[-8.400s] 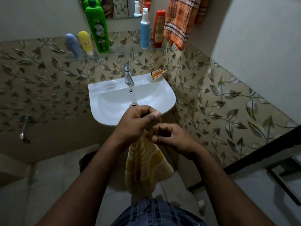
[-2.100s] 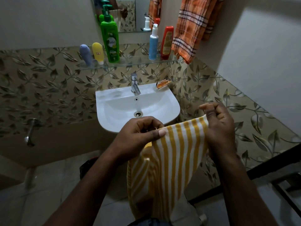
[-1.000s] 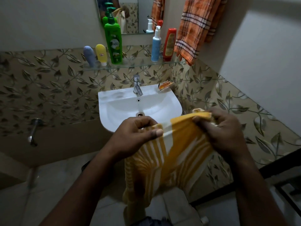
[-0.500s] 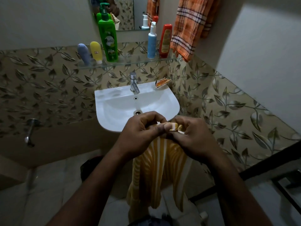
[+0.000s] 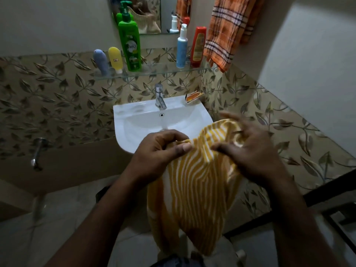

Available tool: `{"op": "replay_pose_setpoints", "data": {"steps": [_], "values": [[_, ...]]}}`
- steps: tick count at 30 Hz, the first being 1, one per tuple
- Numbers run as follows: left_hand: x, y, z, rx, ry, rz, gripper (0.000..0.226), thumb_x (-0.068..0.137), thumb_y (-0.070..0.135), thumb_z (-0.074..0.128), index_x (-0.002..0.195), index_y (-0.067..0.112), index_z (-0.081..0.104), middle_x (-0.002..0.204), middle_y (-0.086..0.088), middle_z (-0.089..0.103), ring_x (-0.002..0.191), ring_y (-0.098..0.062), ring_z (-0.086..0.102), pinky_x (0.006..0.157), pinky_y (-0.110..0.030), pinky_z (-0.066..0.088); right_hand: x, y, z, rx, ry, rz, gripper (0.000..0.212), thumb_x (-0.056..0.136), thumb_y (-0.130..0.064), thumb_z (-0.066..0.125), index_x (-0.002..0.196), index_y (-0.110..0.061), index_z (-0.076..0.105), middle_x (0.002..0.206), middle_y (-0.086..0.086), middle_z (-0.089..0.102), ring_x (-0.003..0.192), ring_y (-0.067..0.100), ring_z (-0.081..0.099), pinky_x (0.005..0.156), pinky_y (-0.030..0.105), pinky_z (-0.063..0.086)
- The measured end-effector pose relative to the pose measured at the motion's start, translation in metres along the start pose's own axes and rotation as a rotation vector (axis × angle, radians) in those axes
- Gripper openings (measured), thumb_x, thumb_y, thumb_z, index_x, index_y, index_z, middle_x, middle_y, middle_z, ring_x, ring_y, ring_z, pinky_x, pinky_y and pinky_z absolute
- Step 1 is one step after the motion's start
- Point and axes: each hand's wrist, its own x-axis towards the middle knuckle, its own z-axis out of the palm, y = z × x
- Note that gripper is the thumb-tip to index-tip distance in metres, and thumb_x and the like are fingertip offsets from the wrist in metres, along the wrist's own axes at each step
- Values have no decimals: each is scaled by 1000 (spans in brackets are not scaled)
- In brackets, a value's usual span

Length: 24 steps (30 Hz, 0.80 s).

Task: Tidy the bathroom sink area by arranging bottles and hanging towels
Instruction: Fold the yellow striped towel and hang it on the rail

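Observation:
A yellow towel with white stripes (image 5: 194, 180) hangs in front of the white sink (image 5: 134, 124). My left hand (image 5: 159, 151) grips its top left edge, thumb pressed across the cloth. My right hand (image 5: 254, 153) is blurred, its fingers spread over the raised right part of the towel, which it holds. An orange checked towel (image 5: 227, 29) hangs high on the right wall. On the glass shelf (image 5: 158, 71) stand a blue tube (image 5: 100, 61), a yellow tube (image 5: 115, 58), a green pump bottle (image 5: 130, 47), a blue and white pump bottle (image 5: 182, 49) and a red bottle (image 5: 198, 47).
A chrome tap (image 5: 159, 97) and an orange packet (image 5: 193, 97) sit at the back of the sink. A mirror (image 5: 146, 14) is above the shelf. A metal wall tap (image 5: 37, 153) sticks out low on the left. Leaf-patterned tiles cover both walls; a dark frame crosses the lower right.
Half a second ago both hands met at the towel's top. My right hand has since moved right and up along the towel, spreading it wider. My left hand keeps its grip.

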Motion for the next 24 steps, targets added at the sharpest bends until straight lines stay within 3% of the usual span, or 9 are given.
{"op": "replay_pose_setpoints", "data": {"steps": [3, 6, 9, 12, 14, 16, 19, 22, 24], "values": [[5, 13, 13, 96, -46, 95, 14, 93, 28, 72, 101, 19, 80, 95, 2, 78, 91, -18, 74, 83, -40, 59, -5, -9, 31, 37, -188, -222, 28, 79, -49, 82, 100, -31, 76, 87, -16, 72, 77, 1, 65, 67, 30, 54], [7, 10, 12, 60, -11, 64, 14, 94, 36, 71, 99, 24, 77, 84, 2, 72, 77, -21, 66, 69, -41, 53, 0, -2, 27, 100, -70, -247, 26, 82, -37, 86, 71, -25, 65, 60, -9, 59, 56, 4, 52, 52, 23, 37], [-1, -2, 4, -28, -97, -87, 19, 90, 44, 75, 97, 27, 72, 90, -7, 70, 82, -28, 69, 70, -44, 57, 2, 7, 4, 252, 100, -126, 29, 78, -45, 85, 71, -24, 66, 61, -6, 63, 54, 5, 54, 49, 24, 43], [-11, -12, -1, -64, -61, -131, 12, 91, 37, 75, 93, 26, 73, 92, -1, 72, 86, -19, 71, 72, -30, 57, 4, 21, -18, 345, 285, 20, 34, 73, -60, 79, 73, -29, 67, 63, -9, 65, 55, 7, 58, 52, 28, 48], [-13, -10, -5, -158, -9, -132, 5, 94, 28, 74, 91, 25, 76, 89, 2, 70, 84, -14, 69, 71, -24, 54, 4, 27, -28, 203, 180, 86, 46, 72, -64, 84, 75, -22, 67, 65, -6, 68, 55, 7, 60, 55, 31, 49], [-10, -9, -8, -187, 14, -114, 7, 92, 24, 71, 90, 26, 78, 91, 3, 72, 87, -12, 69, 73, -23, 53, 1, 22, -27, 115, -57, 88, 41, 66, -61, 82, 78, -24, 70, 71, -9, 71, 60, 6, 66, 55, 34, 52], [-4, -1, -3, -77, -60, -64, 6, 92, 26, 75, 94, 27, 80, 96, 3, 76, 93, -14, 72, 77, -26, 54, -8, -1, -7, 210, -219, 8, 38, 72, -39, 88, 105, -32, 73, 81, -19, 73, 73, 1, 70, 57, 19, 54], [0, 8, 9, -6, -118, 27, 12, 93, 23, 76, 101, 16, 80, 97, -2, 78, 93, -20, 74, 79, -32, 59, -8, -10, 18, 38, -284, -170, 25, 78, -46, 87, 95, -32, 74, 82, -8, 73, 72, 9, 69, 63, 41, 57], [2, 10, 11, -11, -120, 55, 12, 93, 24, 76, 100, 15, 79, 93, -1, 77, 89, -18, 74, 77, -32, 58, -8, -7, 21, 77, -265, -196, 31, 78, -56, 81, 83, -26, 71, 76, -2, 71, 69, 16, 68, 61, 46, 55]]}}
